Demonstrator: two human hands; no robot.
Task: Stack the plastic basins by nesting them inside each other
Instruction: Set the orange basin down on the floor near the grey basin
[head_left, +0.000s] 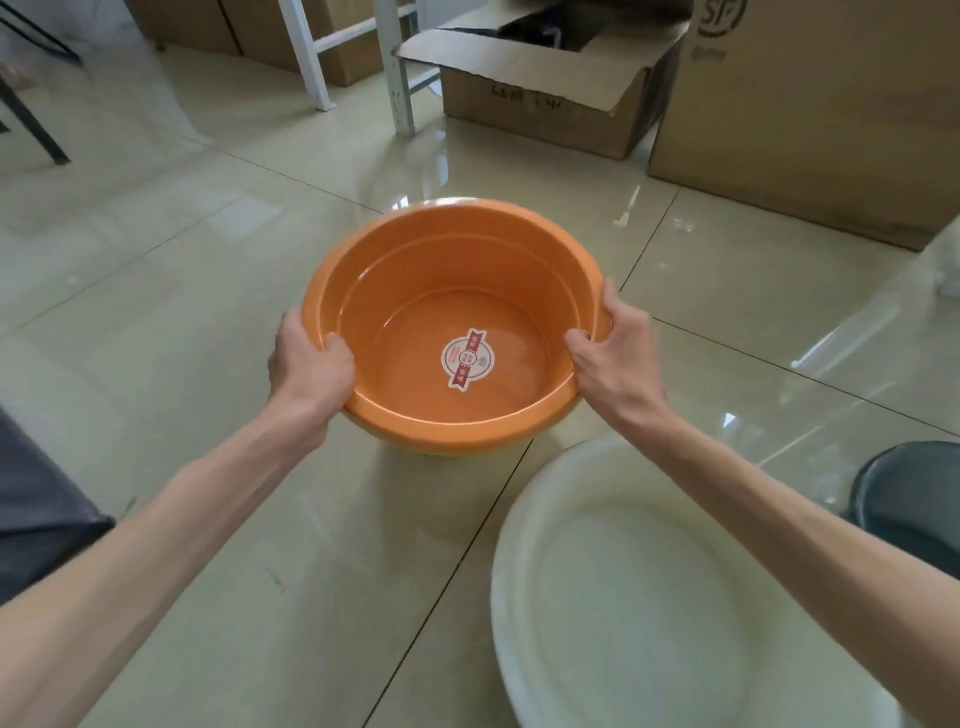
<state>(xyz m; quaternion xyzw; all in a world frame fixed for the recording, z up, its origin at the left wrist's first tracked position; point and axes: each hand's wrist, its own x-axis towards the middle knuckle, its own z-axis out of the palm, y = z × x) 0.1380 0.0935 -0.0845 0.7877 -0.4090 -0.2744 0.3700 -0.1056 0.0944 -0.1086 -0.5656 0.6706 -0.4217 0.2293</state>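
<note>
An orange plastic basin (415, 270) with a round red-and-white sticker on its bottom is in the middle of the view, just above or on the tiled floor. My left hand (309, 364) grips its left rim, thumb inside. My right hand (615, 358) grips its right rim, thumb inside. A larger white basin (649, 597) rests on the floor at the lower right, under my right forearm, its open side up. A thin pale edge shows along the orange basin's far rim; I cannot tell whether it belongs to another basin.
Cardboard boxes (810, 119) stand at the back right, one of them open (545, 88). White metal rack legs (400, 73) rise behind the basin. A dark round container (914, 493) sits at the right edge. Dark cloth (36, 509) is at the left edge.
</note>
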